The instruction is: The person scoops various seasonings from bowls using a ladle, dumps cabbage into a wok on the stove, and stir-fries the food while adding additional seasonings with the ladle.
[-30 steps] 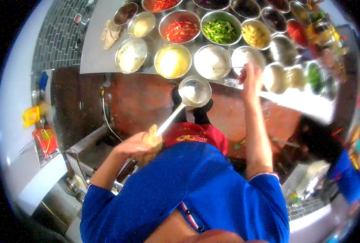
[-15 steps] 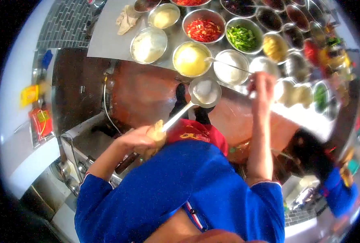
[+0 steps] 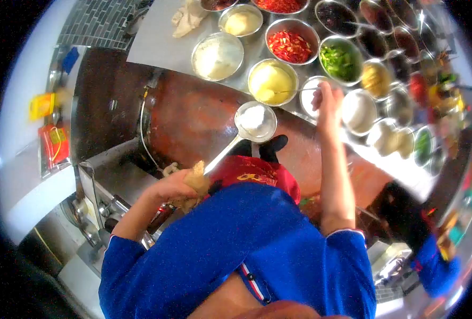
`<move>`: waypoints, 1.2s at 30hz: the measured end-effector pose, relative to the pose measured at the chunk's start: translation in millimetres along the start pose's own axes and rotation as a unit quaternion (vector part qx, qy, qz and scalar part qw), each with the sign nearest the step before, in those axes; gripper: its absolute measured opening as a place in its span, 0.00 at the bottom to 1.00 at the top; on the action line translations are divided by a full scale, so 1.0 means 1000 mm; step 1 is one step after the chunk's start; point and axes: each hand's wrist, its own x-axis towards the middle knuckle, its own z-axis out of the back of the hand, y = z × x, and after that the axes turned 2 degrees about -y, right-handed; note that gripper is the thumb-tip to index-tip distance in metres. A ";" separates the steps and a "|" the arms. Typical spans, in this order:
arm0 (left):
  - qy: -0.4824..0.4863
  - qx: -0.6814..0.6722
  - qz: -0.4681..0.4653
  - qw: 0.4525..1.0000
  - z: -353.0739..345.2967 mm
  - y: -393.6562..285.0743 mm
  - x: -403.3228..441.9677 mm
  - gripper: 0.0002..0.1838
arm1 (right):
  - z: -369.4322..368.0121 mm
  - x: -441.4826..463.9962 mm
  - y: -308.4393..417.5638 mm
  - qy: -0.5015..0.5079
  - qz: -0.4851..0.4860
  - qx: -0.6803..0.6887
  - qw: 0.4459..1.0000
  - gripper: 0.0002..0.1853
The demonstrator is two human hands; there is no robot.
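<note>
My left hand [image 3: 175, 187] firmly grips a cloth [image 3: 196, 182] and ladle [image 3: 255, 122], my closed right hand [image 3: 328, 103] 1 spoon [image 3: 288, 91] over a yellow-filled bowl [image 3: 250, 89] by the counter's [image 3: 164, 40] near edge.

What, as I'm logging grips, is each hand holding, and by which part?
Left hand: a ladle, by its handle, with a tan cloth. Right hand: a thin utensil, by its handle.
</note>
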 end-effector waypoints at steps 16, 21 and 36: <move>-0.108 0.083 0.011 0.991 -0.027 -0.024 -0.045 0.30 | 0.104 -0.051 0.053 -0.087 0.194 -0.005 0.977 0.10; -0.051 -0.051 -0.010 0.997 -0.025 -0.038 -0.029 0.31 | 0.113 -0.018 -0.010 -0.064 0.109 -0.194 0.973 0.12; -0.007 -0.054 -0.185 0.981 -0.102 -0.228 0.037 0.30 | 0.291 -0.006 0.046 -0.252 0.069 -0.148 0.954 0.15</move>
